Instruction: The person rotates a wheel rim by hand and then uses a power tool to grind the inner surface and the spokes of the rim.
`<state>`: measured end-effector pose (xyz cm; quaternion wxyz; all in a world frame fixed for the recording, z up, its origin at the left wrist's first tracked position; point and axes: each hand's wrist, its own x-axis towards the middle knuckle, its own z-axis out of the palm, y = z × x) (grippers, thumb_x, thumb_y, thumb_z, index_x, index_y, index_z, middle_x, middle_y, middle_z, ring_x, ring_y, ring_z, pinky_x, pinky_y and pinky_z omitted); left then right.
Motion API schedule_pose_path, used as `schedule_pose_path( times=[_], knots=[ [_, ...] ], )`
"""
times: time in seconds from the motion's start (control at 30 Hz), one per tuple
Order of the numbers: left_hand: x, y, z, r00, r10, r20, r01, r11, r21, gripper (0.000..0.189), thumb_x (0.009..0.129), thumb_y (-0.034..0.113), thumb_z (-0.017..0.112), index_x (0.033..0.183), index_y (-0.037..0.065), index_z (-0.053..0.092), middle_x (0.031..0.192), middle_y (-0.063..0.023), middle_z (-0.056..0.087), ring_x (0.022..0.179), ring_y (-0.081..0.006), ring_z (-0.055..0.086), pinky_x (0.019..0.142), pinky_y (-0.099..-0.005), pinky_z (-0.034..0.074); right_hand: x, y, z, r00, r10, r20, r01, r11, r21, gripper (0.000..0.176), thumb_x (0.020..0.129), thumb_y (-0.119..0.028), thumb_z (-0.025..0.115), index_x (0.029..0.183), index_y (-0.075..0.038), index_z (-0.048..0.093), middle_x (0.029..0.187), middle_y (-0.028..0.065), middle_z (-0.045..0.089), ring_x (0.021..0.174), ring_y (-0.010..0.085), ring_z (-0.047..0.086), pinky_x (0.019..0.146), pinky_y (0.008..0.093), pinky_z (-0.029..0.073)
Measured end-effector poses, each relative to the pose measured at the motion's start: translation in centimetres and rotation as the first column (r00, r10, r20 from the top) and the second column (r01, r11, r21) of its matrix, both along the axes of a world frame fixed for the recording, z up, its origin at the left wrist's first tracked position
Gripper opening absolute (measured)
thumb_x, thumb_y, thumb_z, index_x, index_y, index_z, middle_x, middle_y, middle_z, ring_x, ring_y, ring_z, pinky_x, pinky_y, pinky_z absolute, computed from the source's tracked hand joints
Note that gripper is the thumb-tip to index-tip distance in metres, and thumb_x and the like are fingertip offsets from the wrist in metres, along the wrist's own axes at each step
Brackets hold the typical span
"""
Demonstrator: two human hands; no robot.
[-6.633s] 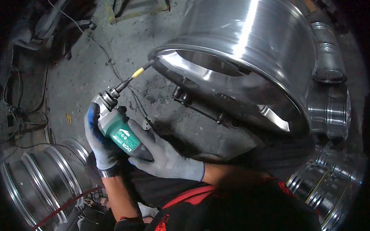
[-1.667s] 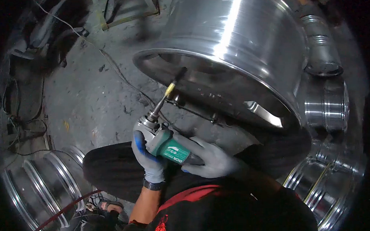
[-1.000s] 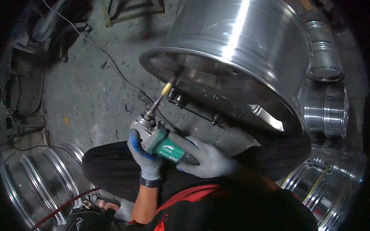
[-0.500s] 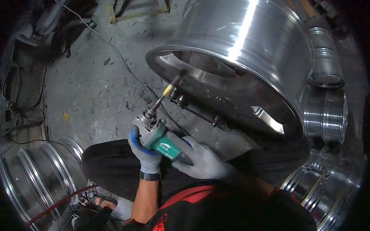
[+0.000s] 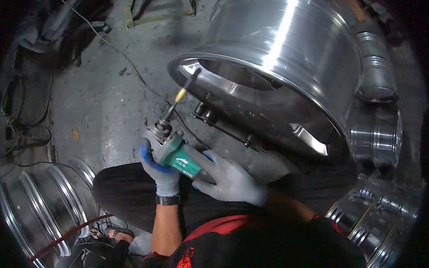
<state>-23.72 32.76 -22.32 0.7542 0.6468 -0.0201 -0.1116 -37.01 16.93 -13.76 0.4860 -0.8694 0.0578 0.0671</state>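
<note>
My left hand (image 5: 160, 169), in a grey glove with blue fingertips, wraps around the front of a green power grinder (image 5: 183, 162). My right hand (image 5: 229, 178), gloved alike, closes around its dark rear body. From the grinder's metal head a long thin shaft with a yellow band (image 5: 180, 95) reaches away from me. Its dark tip overlaps the near face of a large polished metal wheel (image 5: 298, 47) in this view, by a bright cutout at the left of that face. The wheel rests tilted in front of my crossed legs, over a dark metal support bar (image 5: 226, 129).
More shiny wheels (image 5: 46, 208) stand at lower left, and others (image 5: 375, 132) line the right side. A cable (image 5: 127, 60) crosses the grey floor (image 5: 102, 101). Behind is a metal stand (image 5: 159, 18). At bottom left another person's sandalled foot (image 5: 119, 234) shows beside a red hose (image 5: 71, 235).
Both hands have shifted left and slightly away from me with the grinder. The tip has moved left and up along the wheel's face toward the left cutout.
</note>
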Motion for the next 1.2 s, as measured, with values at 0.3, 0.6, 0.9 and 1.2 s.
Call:
schedule_pose_path(
  times=[0.3, 0.6, 0.9, 1.2],
  knots=[
    [-3.5, -1.2, 0.0, 0.916, -0.192, -0.352, 0.067, 0.939, -0.336, 0.063, 0.111, 0.054, 0.048, 0.145, 0.002, 0.059, 0.131, -0.0179, 0.070, 0.118, -0.0341, 0.071, 0.103, -0.0517, 0.058, -5.1, 0.8, -1.9, 0.991, -0.134, -0.019, 0.135, 0.989, 0.055, 0.088, 0.095, -0.025, 0.082, 0.170, -0.011, 0.039, 0.134, 0.0276, 0.060, 0.110, 0.0483, 0.070, 0.094, 0.0535, 0.059],
    [-2.3, -0.3, 0.1, 0.814, -0.256, -0.521, -0.077, 0.842, -0.533, 0.066, 0.109, 0.057, 0.047, 0.140, 0.001, 0.062, 0.127, -0.0186, 0.071, 0.118, -0.0345, 0.070, 0.105, -0.0491, 0.056, -3.6, 0.7, -2.2, 0.994, -0.091, 0.066, 0.089, 0.996, 0.031, 0.084, 0.100, -0.029, 0.076, 0.172, -0.018, 0.034, 0.123, 0.0280, 0.057, 0.094, 0.0465, 0.073, 0.080, 0.0548, 0.063],
    [-2.1, 0.0, -2.4, 0.970, 0.020, -0.241, -0.042, 0.995, -0.086, 0.058, 0.113, 0.049, 0.044, 0.138, 0.000, 0.062, 0.127, -0.0172, 0.070, 0.112, -0.0325, 0.072, 0.100, -0.0472, 0.060, -3.3, 0.9, -2.4, 0.995, -0.096, 0.010, 0.095, 0.993, 0.071, 0.088, 0.097, -0.029, 0.079, 0.172, -0.018, 0.034, 0.128, 0.0284, 0.059, 0.103, 0.0491, 0.071, 0.087, 0.0557, 0.061],
    [-1.5, -1.5, -0.4, 0.972, 0.021, 0.234, -0.076, 0.971, 0.228, 0.059, 0.113, 0.049, 0.045, 0.139, -0.001, 0.062, 0.126, -0.0198, 0.072, 0.112, -0.0335, 0.074, 0.097, -0.0470, 0.061, -1.8, -1.2, -2.4, 0.991, -0.017, 0.134, 0.004, 0.995, 0.098, 0.088, 0.100, -0.033, 0.074, 0.174, -0.019, 0.028, 0.133, 0.0332, 0.057, 0.103, 0.0528, 0.071, 0.090, 0.0601, 0.060]
  ],
)
